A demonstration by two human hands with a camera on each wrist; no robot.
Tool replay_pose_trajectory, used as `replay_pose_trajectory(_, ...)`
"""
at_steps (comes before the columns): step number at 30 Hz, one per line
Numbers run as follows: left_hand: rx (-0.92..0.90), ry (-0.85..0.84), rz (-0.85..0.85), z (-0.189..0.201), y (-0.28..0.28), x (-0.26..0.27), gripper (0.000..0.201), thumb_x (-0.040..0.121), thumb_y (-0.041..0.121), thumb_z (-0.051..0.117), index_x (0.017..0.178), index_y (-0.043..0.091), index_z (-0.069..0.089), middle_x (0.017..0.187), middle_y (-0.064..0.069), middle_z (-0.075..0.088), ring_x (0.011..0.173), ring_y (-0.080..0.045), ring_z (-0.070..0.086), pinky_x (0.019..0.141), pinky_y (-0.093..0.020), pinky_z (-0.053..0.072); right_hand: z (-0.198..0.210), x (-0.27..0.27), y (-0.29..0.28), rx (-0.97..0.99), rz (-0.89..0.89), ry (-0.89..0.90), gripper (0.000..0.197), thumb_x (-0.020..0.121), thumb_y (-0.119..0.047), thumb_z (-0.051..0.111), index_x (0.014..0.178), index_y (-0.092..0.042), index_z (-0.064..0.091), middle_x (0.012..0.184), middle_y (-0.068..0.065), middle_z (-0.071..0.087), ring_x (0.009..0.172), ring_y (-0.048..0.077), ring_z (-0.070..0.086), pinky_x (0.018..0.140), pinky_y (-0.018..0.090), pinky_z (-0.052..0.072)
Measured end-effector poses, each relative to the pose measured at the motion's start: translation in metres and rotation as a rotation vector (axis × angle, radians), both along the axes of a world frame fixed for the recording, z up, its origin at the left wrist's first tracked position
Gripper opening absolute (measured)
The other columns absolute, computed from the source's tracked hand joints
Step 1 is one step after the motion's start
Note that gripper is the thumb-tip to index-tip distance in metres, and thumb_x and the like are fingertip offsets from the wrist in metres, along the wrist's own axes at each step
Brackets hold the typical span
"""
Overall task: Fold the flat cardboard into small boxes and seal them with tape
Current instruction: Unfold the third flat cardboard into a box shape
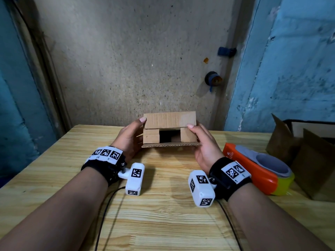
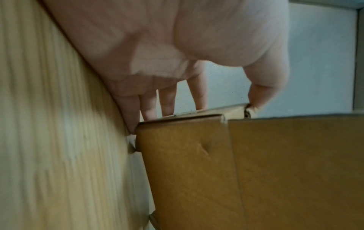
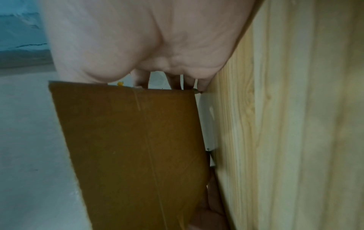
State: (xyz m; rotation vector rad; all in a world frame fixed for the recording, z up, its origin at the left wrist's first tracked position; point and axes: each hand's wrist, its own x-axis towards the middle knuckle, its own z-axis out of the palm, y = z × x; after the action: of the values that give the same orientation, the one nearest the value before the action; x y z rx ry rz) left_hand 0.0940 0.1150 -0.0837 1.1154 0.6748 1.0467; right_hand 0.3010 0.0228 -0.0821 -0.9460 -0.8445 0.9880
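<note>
A small brown cardboard box (image 1: 169, 130) is held just above the wooden table (image 1: 163, 205), its open end facing me. The two short side flaps are folded in, the top long flap stands up and the bottom long flap juts toward me. My left hand (image 1: 130, 134) grips the box's left side, thumb on the upper corner. My right hand (image 1: 203, 142) grips the right side, thumb on the top flap's edge. The left wrist view shows the fingers (image 2: 167, 99) reaching behind the cardboard (image 2: 256, 171). In the right wrist view the palm (image 3: 138, 46) sits against the box wall (image 3: 133, 147).
An orange and yellow tape dispenser (image 1: 257, 171) with a grey roll lies on the table at the right. Behind it stand open brown cardboard pieces (image 1: 308, 156). A rough wall (image 1: 136, 60) rises right behind the table's far edge. Two cables run back along the tabletop toward me.
</note>
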Motion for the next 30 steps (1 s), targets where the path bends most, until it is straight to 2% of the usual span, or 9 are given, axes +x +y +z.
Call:
replay_pose_trajectory(6,0.030,-0.076,-0.011,-0.003,0.000,-0.001,0.066,0.070,0.040,0.084,0.129,0.014,0.067,0.124,-0.020,0.069,0.108,-0.036,0.065,0.102,-0.055,0.046,-0.001,0.000,0.001,-0.005,-0.021,0.016,0.043,0.100,-0.020,0.063,0.141,-0.011,0.061,0.122,0.007,0.076,0.109,0.018,0.071,0.082,0.027,0.055)
replay_pose_trajectory(10,0.017,-0.069,-0.004,-0.001,0.001,0.002,0.036,0.087,0.033,0.075,0.117,0.014,0.072,0.104,-0.011,0.076,0.091,-0.028,0.071,0.086,-0.043,0.056,0.001,0.000,-0.001,-0.001,-0.009,0.049,0.027,0.102,-0.020,0.054,0.126,-0.017,0.066,0.106,-0.001,0.077,0.097,0.012,0.070,0.074,0.023,0.054)
replay_pose_trajectory(14,0.009,-0.088,-0.018,0.000,0.002,0.002,0.019,0.094,0.029,0.065,0.105,0.016,0.073,0.089,-0.007,0.076,0.075,-0.020,0.073,0.064,-0.029,0.059,-0.003,0.001,0.000,-0.006,-0.042,0.118,0.053,0.092,-0.028,0.042,0.142,-0.020,0.059,0.136,0.009,0.068,0.115,0.024,0.058,0.092,0.035,0.042)
replay_pose_trajectory(17,0.010,-0.084,-0.017,0.000,0.002,0.002,0.020,0.094,0.029,0.066,0.105,0.015,0.074,0.093,-0.008,0.077,0.078,-0.022,0.073,0.068,-0.032,0.059,-0.006,0.003,0.005,-0.032,-0.042,0.099,0.066,0.094,-0.001,0.025,0.154,-0.020,0.048,0.148,0.012,0.059,0.117,0.028,0.057,0.086,0.029,0.043)
replay_pose_trajectory(19,0.003,-0.080,-0.016,-0.001,0.003,0.001,0.026,0.092,0.032,0.068,0.111,0.015,0.074,0.098,-0.010,0.076,0.083,-0.024,0.073,0.075,-0.034,0.059,-0.008,0.005,0.007,-0.045,-0.054,0.056,0.075,0.091,0.012,0.025,0.151,-0.026,0.050,0.151,0.011,0.057,0.123,0.047,0.053,0.079,0.027,0.040)
replay_pose_trajectory(21,-0.004,-0.075,-0.022,-0.001,0.004,0.000,0.035,0.089,0.035,0.070,0.118,0.015,0.073,0.103,-0.010,0.076,0.088,-0.025,0.072,0.081,-0.036,0.057,-0.012,0.008,0.010,-0.048,-0.057,0.043,0.077,0.089,0.017,0.026,0.144,-0.028,0.055,0.151,0.011,0.057,0.141,0.058,0.032,0.076,0.025,0.038)
replay_pose_trajectory(24,-0.002,-0.064,-0.052,-0.001,0.005,-0.001,0.034,0.089,0.037,0.070,0.117,0.018,0.073,0.102,-0.007,0.075,0.087,-0.023,0.072,0.081,-0.034,0.056,-0.008,0.007,0.008,-0.071,-0.051,0.052,0.085,0.085,0.023,0.024,0.150,-0.025,0.051,0.156,0.013,0.050,0.142,0.058,0.034,0.069,0.025,0.039)
replay_pose_trajectory(27,0.017,-0.052,-0.070,0.000,0.001,0.000,0.023,0.093,0.036,0.066,0.109,0.022,0.075,0.103,-0.003,0.076,0.086,-0.019,0.073,0.074,-0.029,0.059,-0.005,0.004,0.007,-0.109,-0.026,-0.023,0.100,0.079,0.030,0.026,0.159,-0.028,0.040,0.161,0.012,0.043,0.123,0.033,0.057,0.054,0.017,0.044)
replay_pose_trajectory(30,0.052,-0.012,-0.064,0.000,0.000,0.000,0.037,0.088,0.042,0.069,0.120,0.023,0.072,0.114,-0.004,0.075,0.095,-0.021,0.073,0.079,-0.032,0.056,-0.008,0.004,0.008,-0.112,-0.003,-0.062,0.111,0.070,0.033,0.034,0.162,-0.030,0.035,0.159,0.009,0.047,0.140,0.030,0.049,0.070,0.023,0.051)
